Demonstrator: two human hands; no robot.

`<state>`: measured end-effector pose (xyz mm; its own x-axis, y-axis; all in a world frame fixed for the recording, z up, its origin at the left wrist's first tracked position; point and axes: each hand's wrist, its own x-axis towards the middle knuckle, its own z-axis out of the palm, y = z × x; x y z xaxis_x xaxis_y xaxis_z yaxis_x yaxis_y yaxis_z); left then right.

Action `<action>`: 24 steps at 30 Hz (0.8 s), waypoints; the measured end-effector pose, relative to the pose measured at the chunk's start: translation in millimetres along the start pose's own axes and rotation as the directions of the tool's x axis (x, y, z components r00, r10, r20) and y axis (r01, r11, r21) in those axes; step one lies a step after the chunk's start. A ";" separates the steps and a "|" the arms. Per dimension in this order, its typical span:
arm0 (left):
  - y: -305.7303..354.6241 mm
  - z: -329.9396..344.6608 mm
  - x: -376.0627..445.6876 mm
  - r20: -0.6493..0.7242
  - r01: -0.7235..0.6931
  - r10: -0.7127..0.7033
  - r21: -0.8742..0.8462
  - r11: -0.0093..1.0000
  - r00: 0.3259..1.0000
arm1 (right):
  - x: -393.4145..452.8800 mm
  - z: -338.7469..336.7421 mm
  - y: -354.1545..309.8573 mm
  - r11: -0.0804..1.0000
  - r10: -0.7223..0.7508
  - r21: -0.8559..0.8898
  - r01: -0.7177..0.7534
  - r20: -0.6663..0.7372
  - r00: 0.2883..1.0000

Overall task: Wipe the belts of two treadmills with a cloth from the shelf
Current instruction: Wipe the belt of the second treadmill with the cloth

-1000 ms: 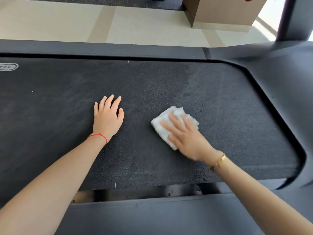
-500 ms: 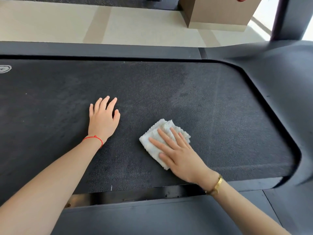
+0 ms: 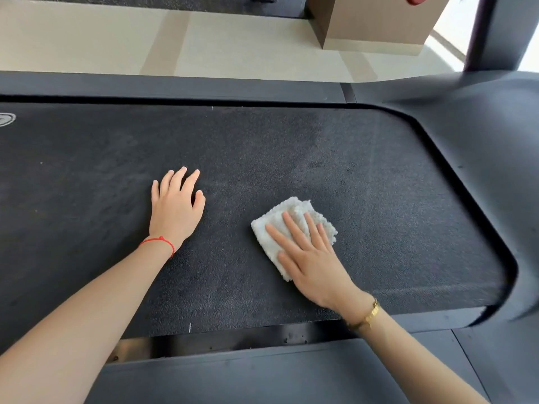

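The cloth (image 3: 291, 228) lies folded on the belt (image 3: 320, 158), toward its right end. The right hand (image 3: 313, 258) presses it flat, fingers extended and spread, not clenched. The left hand (image 3: 175, 205) rests palm-down on the belt, left of the cloth and well apart, fingers loose, holding nothing. Risk: the textured belt may drag the cloth, bunching it or slipping it from under the palm. Heavy leaning could shift the belt.
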<state>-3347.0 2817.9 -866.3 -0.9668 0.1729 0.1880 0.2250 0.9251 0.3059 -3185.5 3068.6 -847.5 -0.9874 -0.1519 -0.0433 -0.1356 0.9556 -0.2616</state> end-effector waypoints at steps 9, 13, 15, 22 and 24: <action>1.8 -0.9 -2.1 -0.008 0.007 -0.008 -0.015 1.000 1.000 | 71.6 -33.0 74.9 0.916 0.400 0.047 -0.399 -0.001 0.917; 2.8 -2.5 -2.5 -0.001 0.007 -0.007 -0.003 1.000 1.000 | 70.0 -22.4 46.1 0.954 0.299 -0.027 -0.299 0.008 0.954; 5.1 -4.2 -0.2 0.012 0.003 -0.003 0.013 1.000 1.000 | 54.0 -14.9 28.0 0.991 0.125 -0.049 -0.125 0.009 0.992; 51.5 3.2 14.3 0.043 -0.114 0.115 -0.036 0.993 0.992 | 66.1 -26.0 80.6 0.995 0.091 -0.033 -0.090 0.015 0.996; 69.0 11.2 19.9 0.072 -0.130 0.133 -0.037 0.991 0.989 | 95.7 -36.5 116.6 0.963 0.265 -0.051 -0.266 -0.027 0.964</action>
<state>-3352.1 2889.0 -851.9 -0.9346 0.3181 0.1595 0.3534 0.8816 0.3129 -3298.8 3174.7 -846.9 -0.9899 0.1132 -0.0852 0.1278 0.9731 -0.1915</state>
